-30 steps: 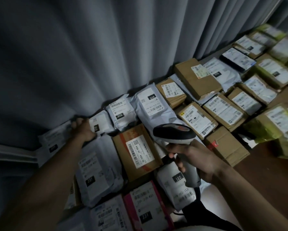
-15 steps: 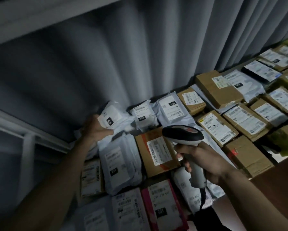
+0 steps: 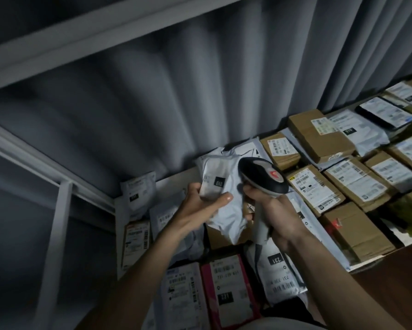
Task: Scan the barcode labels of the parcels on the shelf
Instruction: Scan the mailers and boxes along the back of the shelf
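Note:
My left hand grips a small white poly-bag parcel and holds it up over the shelf, its label with a black tag facing me. My right hand is wrapped round the handle of a grey and black barcode scanner, whose head sits right beside the lifted parcel. Beneath lie many labelled parcels: brown cardboard boxes, white bags and a pink parcel.
A grey curtain hangs behind the shelf. A white metal shelf frame runs along the left and a white beam crosses overhead. A white bag leans in the back left corner. Brown floor shows at lower right.
My left hand picked the small white bag off the back row and brought it right, toward the scanner. My right hand raised the scanner beside it. The view tilted up and left.

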